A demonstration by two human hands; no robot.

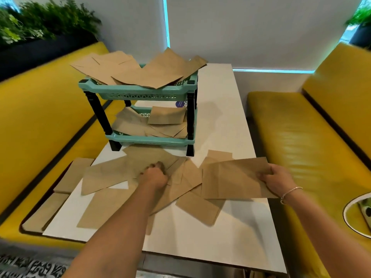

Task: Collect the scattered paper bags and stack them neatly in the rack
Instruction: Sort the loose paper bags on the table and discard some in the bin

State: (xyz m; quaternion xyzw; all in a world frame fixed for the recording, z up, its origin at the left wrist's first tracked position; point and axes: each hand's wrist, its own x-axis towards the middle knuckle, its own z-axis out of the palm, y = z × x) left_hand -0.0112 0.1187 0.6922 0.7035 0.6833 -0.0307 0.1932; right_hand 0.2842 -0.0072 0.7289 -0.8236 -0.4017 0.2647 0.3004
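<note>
Under your left hand [156, 173], fingers curled and gripping into the overlapping brown paper bags [112, 175] spread across the white table [220, 121]. More bags lie left of those fingers, some overhanging the table edge; a careless drag could tip them onto the yellow bench [40, 127]. Beyond your fingers, the teal two-tier rack [140, 93] holds untidy bags. Your right hand [276, 179] pinches one bag [232, 177] by its edge; a crumpling grip risks creasing it.
</note>
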